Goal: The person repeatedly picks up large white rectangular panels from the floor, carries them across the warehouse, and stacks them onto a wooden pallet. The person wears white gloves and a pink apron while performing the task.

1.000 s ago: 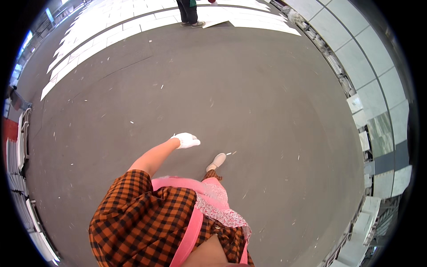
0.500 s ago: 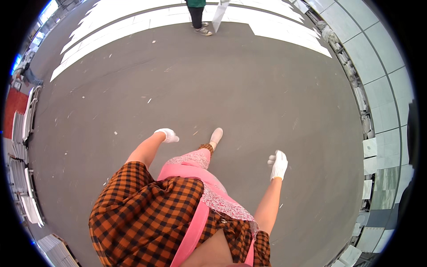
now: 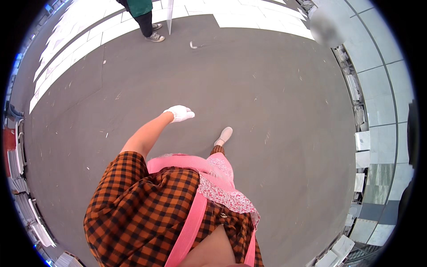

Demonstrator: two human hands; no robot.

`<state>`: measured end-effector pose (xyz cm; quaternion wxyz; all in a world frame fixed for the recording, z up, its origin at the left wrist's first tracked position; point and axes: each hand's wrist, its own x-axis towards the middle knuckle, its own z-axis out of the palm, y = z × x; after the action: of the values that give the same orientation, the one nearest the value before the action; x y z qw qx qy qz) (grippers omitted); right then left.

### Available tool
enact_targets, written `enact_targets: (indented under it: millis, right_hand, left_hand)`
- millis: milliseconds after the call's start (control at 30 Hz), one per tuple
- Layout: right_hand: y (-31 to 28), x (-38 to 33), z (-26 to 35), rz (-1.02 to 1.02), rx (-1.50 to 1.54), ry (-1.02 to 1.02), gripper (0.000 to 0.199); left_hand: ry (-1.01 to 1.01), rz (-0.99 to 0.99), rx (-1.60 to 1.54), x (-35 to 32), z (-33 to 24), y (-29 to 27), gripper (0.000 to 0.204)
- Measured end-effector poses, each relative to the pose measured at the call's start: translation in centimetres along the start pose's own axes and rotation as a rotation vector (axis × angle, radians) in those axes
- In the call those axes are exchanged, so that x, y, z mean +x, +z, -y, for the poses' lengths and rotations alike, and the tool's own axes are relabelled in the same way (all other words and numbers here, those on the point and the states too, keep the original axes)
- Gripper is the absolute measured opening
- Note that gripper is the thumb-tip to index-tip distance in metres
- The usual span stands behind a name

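Note:
My left hand is in a white knitted glove and swings out in front of my body, above the grey floor. Its fingers are loosely bent, with nothing visible in them, and it touches nothing. My right hand is out of the picture, hidden beyond or behind my body. A pink apron with a floral frill hangs over my orange and black checked shirt. One foot in a pale shoe is stretched forward on the floor.
A person in dark trousers stands ahead to the left beside a thin white panel. White slabs lie in rows behind. Large tiles and stacked pieces line the right; stacked panels line the left. Small white scraps dot the floor.
My left hand has swung forward and up, and my right hand has gone out of view. The person and panel ahead have shifted left in the picture and look slightly nearer.

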<state>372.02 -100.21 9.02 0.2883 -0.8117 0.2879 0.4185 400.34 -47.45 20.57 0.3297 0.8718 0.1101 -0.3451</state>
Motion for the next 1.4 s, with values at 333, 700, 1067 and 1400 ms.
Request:
enact_targets:
  millis: [333,700,1067,1400]
  right_hand:
    - [-28.5,23.6,44.1,-0.103,0.465,-0.265,0.023]
    - [-42.2,51.9,76.8,0.305,0.41,-0.658,0.031]
    - [-42.8,40.1,106.1,0.255,-0.053,-0.752,0.028]
    - [-47.4,51.3,126.3,0.533,-0.336,-0.644,0.023]
  left_hand:
    - [-0.208,-0.053,-0.151,15.2,-5.5,-10.0,0.053]
    - [-0.299,-0.194,-0.025,37.1,-12.7,-29.8,0.044]
    - [-0.08,-0.371,-0.355,53.8,-20.8,-43.2,0.047]
    - [-0.646,-0.281,-0.724,62.6,-26.4,-41.7,0.045]
